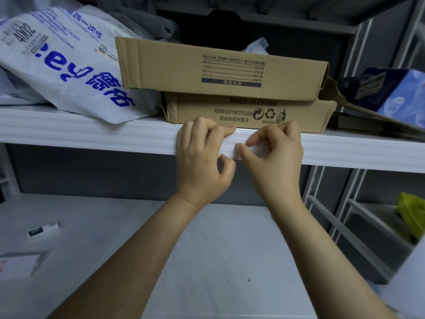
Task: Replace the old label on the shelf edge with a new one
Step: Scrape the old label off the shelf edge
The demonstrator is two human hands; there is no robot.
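Label [238, 151]: small white piece, mid-frame, lying against the front of the white shelf edge [92, 134], btwn the two hands. No print legible on it, so can't tell old vs new.

Left hand [202, 162]: fingers curled, index on top of the edge, thumb underneath, nipping the label's left end. Right hand [278, 157]: thumb + index closed on the label's right part, other fingers folded back. Both grasping; neither released.

Progress, as a judgement: mid-task at best. The label is partly off the edge or partly on, so either peeling or sticking down; not clear which. If peeling, the new one remains to be fitted. If sticking, it needs pressing flat along the edge.

Just above the hands: two flat cardboard boxes [218, 65] stacked on the shelf, the lower one printed "MADE IN CHINA". Upper left of frame: white courier bag [69, 65] w/ blue print. Right: blue packet [395, 88]. Lower shelf [207, 249], left side: small black-and-white strip [43, 229], poss. another label, too blurred to say.
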